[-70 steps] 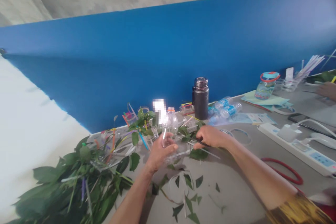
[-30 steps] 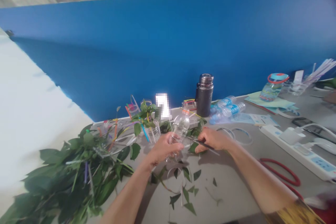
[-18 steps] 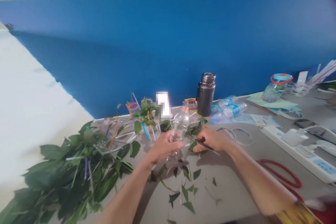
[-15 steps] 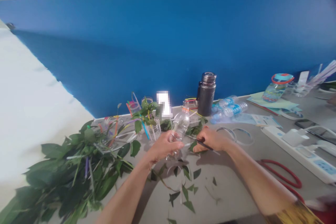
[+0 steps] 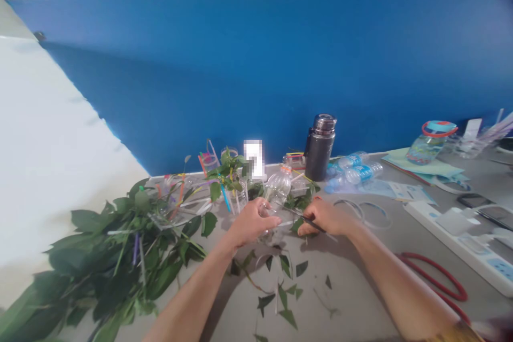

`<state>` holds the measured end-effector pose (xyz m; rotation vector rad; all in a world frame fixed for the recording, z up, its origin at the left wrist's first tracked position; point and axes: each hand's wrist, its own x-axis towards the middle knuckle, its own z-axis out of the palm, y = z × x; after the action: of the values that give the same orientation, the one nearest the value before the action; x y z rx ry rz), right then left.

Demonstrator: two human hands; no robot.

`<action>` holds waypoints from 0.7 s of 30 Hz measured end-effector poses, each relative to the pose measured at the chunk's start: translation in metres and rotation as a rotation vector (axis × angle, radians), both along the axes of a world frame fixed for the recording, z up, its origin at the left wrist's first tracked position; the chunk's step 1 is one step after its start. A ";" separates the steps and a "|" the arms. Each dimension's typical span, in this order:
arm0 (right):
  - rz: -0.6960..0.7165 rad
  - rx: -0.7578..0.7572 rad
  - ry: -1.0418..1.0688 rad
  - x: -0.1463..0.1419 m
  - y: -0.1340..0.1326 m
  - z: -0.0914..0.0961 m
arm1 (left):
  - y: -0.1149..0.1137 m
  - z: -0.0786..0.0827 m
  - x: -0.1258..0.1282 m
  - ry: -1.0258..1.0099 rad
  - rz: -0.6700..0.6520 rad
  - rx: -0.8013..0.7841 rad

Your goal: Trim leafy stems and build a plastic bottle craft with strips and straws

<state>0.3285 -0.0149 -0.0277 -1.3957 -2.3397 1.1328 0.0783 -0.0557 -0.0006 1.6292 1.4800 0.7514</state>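
Note:
A clear plastic bottle [image 5: 278,188] with an orange ring at its neck stands tilted a little to the right. My left hand [image 5: 252,223] is wrapped round its lower part. In my right hand [image 5: 320,217], closed just to the right of the bottle, is a thin dark tool [image 5: 310,222]; its tip points toward the bottle, and I cannot make out its exact kind or whether it touches the plastic. Cut leaf pieces [image 5: 286,299] lie scattered on the table below my hands. More green leaves [image 5: 298,201] lie behind my right hand.
A heap of leafy branches [image 5: 120,256] covers the left side. Cups with coloured straws [image 5: 224,181] stand behind it. Along the blue wall are a dark thermos [image 5: 320,147] and labelled water bottles [image 5: 363,172]. A white power strip [image 5: 460,243] and a red cord [image 5: 438,278] lie to the right.
The camera view has shifted slightly, so the scene sits a little further right. Both hands keep about the same place at the bottle, with the same grips.

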 end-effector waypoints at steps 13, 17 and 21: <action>-0.006 0.085 0.043 -0.006 0.005 -0.013 | -0.001 -0.013 0.008 0.193 0.039 0.030; -0.007 0.073 0.033 -0.007 0.000 -0.006 | -0.002 -0.010 0.008 0.256 0.041 0.042; -0.023 0.054 0.013 -0.009 -0.004 -0.002 | -0.003 -0.008 0.008 0.317 0.051 0.061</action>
<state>0.3199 -0.0188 -0.0302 -1.3888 -2.3217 1.0618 0.0861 -0.0584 -0.0087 1.8263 1.7396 0.5900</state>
